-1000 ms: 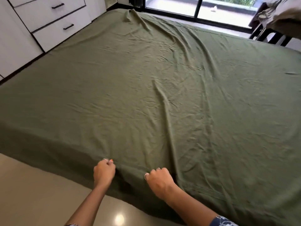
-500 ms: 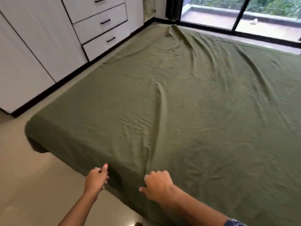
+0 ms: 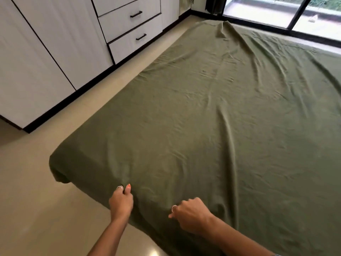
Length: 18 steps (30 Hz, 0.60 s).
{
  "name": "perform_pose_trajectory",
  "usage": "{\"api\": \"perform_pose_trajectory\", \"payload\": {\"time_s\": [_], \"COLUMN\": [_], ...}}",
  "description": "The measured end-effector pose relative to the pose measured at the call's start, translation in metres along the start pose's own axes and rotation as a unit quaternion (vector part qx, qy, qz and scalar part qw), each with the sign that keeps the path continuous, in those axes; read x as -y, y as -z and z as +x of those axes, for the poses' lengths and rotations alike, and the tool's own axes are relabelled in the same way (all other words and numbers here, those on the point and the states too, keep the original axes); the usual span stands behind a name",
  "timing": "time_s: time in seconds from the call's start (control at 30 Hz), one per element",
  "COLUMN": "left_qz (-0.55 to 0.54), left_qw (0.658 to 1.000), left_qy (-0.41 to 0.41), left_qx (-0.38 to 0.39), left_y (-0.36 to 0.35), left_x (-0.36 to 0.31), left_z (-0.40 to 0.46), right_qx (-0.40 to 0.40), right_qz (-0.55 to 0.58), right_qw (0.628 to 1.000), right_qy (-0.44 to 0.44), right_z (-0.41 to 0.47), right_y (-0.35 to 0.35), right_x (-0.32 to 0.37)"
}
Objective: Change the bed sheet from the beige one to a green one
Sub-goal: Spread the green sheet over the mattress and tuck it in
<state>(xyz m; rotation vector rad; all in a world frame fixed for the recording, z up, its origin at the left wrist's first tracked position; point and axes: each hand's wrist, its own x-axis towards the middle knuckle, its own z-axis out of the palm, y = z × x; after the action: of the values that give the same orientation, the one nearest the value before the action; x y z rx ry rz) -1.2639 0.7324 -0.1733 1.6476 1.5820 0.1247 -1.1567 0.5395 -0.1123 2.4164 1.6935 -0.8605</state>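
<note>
A green sheet covers the whole bed, creased, with a long fold running from the near edge toward the far end. Its near left corner hangs over the mattress edge. My left hand pinches the sheet at the near edge between thumb and fingers. My right hand sits a short way to the right with its fingers curled into the cloth at the same edge. No beige sheet is in view.
White wardrobe doors and drawers with black handles line the left wall. A strip of beige floor runs between them and the bed. Glass doors stand beyond the far end.
Both hands have shifted left along the near edge, still holding the sheet. The view has swung left, so the bed's near left corner and more wardrobe show.
</note>
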Motion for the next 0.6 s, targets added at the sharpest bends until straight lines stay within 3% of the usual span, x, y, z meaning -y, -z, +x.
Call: {"api": "perform_pose_trajectory", "payload": {"time_s": [0.13, 0.23, 0.3, 0.53, 0.6], "left_qz": [0.009, 0.118, 0.131, -0.036, -0.069], "left_qw": [0.998, 0.99, 0.988, 0.993, 0.989], "left_qy": [-0.002, -0.059, -0.046, 0.105, 0.127], "left_qx": [-0.065, 0.041, 0.074, -0.03, -0.029], "left_y": [0.048, 0.075, 0.092, 0.144, 0.153], "left_x": [-0.017, -0.017, -0.021, -0.033, -0.038], "left_z": [0.018, 0.042, 0.063, 0.18, 0.21], "right_qx": [0.005, 0.05, 0.048, -0.093, -0.113], "right_qz": [0.027, 0.002, -0.004, 0.025, 0.011], "right_qw": [0.999, 0.999, 0.998, 0.994, 0.991], "right_qy": [0.018, -0.018, -0.033, -0.06, -0.066], "right_z": [0.028, 0.048, 0.06, 0.154, 0.193], "right_y": [0.014, 0.02, 0.028, 0.076, 0.083], "right_x": [0.045, 0.056, 0.061, 0.113, 0.133]}}
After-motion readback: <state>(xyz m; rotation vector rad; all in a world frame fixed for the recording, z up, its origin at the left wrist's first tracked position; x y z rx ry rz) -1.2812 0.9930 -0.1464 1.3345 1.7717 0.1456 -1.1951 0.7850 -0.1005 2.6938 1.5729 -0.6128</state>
